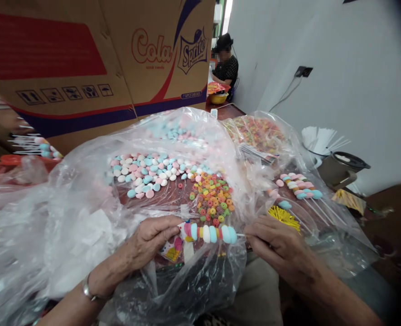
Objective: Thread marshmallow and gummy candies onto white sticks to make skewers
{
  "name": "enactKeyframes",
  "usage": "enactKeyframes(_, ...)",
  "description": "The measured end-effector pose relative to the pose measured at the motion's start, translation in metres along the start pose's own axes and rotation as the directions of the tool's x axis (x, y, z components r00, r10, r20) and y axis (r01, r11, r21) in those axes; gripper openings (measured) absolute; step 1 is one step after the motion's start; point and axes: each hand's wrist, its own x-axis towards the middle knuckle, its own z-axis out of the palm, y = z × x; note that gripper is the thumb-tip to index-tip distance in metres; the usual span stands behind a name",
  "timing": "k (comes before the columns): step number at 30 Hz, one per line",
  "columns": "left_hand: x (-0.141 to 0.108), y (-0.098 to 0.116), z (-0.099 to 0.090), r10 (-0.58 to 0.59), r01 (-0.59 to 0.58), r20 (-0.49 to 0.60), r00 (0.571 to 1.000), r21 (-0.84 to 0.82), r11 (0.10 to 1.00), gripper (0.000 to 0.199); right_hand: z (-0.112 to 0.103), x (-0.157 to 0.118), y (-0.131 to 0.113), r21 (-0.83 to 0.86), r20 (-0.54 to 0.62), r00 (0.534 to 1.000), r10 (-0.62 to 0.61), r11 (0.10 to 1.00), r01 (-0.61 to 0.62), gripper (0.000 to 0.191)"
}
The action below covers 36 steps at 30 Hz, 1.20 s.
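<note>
A candy skewer (pixel 210 233) lies level between my two hands, threaded with blue, white and pink sweets and small coloured rings. My left hand (pixel 154 235) pinches its left end, where a small colourful piece shows at the tip. At the other end, my right hand (pixel 275 240) has its fingers closed around the white stick. Loose ring candies (pixel 214 197) lie just beyond the skewer on clear plastic. Behind them spreads a heap of pastel button-shaped sweets (pixel 149 170). A small printed packet (pixel 172 250) is below my left fingers.
Several finished-looking skewers (pixel 302 185) lie at right, near yellow twist ties (pixel 284 218). White sticks (pixel 322 139) stand in a container beside a dark jug (pixel 339 168). A large cardboard box (pixel 118 59) blocks the back left. Another person (pixel 224 65) sits far back.
</note>
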Motion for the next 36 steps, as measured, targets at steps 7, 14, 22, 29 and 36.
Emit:
enactKeyframes(7, 0.0, 0.003, 0.001, 0.071, -0.072, 0.014, 0.997, 0.071, 0.995, 0.029, 0.001, 0.002, -0.001, 0.029, 0.171, 0.976, 0.133, 0.99, -0.14, 0.03)
enactKeyframes(14, 0.004, 0.003, 0.0, 0.099, -0.107, 0.076, 0.992, 0.115, 0.988, 0.029, 0.008, 0.004, 0.004, 0.193, 0.232, 0.962, 0.14, 0.963, -0.187, 0.025)
enactKeyframes(22, 0.001, -0.005, -0.001, -0.112, 0.112, 0.029, 0.993, -0.027, 0.993, 0.031, 0.01, 0.0, 0.001, 0.125, 0.124, 0.962, 0.243, 0.958, -0.258, 0.026)
enactKeyframes(29, 0.004, 0.007, -0.002, -0.085, 0.091, 0.205, 0.975, -0.023, 0.996, 0.027, 0.007, 0.002, 0.0, 0.17, 0.167, 0.959, 0.227, 0.952, -0.255, 0.025)
enactKeyframes(36, 0.004, 0.023, 0.004, -0.064, 0.051, 0.189, 0.98, 0.075, 0.996, 0.025, 0.003, 0.008, -0.002, 0.166, 0.183, 0.967, 0.175, 0.965, -0.205, 0.024)
